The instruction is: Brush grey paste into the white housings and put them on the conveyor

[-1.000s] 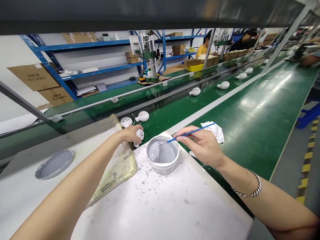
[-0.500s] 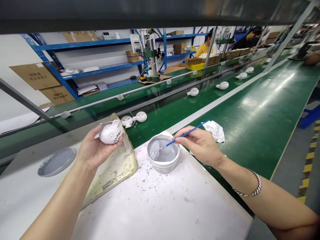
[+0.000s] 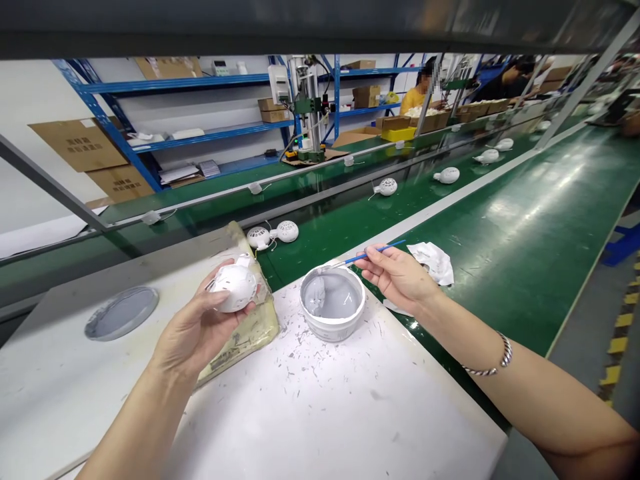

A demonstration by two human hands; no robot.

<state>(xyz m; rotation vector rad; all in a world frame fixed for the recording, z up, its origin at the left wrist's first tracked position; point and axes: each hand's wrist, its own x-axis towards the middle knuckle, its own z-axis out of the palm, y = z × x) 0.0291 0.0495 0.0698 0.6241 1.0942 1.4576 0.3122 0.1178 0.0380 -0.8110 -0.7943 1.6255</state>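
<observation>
My left hand [image 3: 203,320] is closed around a rounded white plastic housing [image 3: 235,288] with small slots, its thumb across the near face. Between the fingertips of my right hand [image 3: 395,277] is a thin blue paintbrush [image 3: 357,257], held nearly level. The brush tip lies at the far rim of a white tub [image 3: 333,327], above the thick grey paste [image 3: 343,297] inside. Grey flecks dot the white board around the tub. Left of my left hand lies a round lid [image 3: 123,313] coated in grey.
A yellowish stained pad [image 3: 250,333] lies under my left hand. Two white housings [image 3: 273,233] sit on the green conveyor [image 3: 325,227], more farther along. Crumpled white tissue [image 3: 431,262] lies right of the tub. A person in yellow [image 3: 414,100] sits beyond; a dark beam hangs overhead.
The brush has lifted out of the paste to the tub's far rim and lies flatter. My left hand has turned the housing, bringing a plainer side into view, and moved slightly right and nearer.
</observation>
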